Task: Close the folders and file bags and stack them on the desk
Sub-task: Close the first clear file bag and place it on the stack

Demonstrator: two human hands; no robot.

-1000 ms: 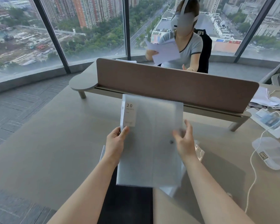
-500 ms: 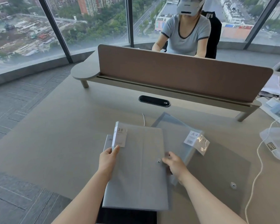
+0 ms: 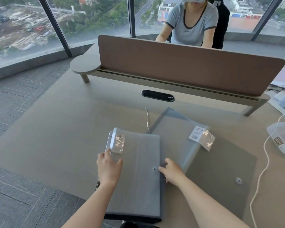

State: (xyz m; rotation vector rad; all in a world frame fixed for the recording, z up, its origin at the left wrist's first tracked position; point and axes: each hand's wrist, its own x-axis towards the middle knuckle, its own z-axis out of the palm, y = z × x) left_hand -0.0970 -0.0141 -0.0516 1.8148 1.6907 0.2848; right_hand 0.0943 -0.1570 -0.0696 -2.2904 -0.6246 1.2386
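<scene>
A translucent grey file bag (image 3: 138,178) with a snap button and a "20" label lies flat at the desk's near edge, on top of other folders. My left hand (image 3: 109,168) rests on its left edge below the label, fingers spread. My right hand (image 3: 171,171) pinches its right edge beside the snap. To the right lies a second translucent file bag (image 3: 220,178) with its flap (image 3: 176,129) raised open and an "A4" label.
A brown divider panel (image 3: 187,71) crosses the desk (image 3: 64,129), with a person seated behind it. A black cable slot (image 3: 158,95) sits below the panel. A white cable (image 3: 266,153), a plastic box (image 3: 283,139) and papers are at the right.
The file bag I held upright in the air has come down flat onto the stack at the desk's near edge. Both hands stayed on its edges. The view tilted downward.
</scene>
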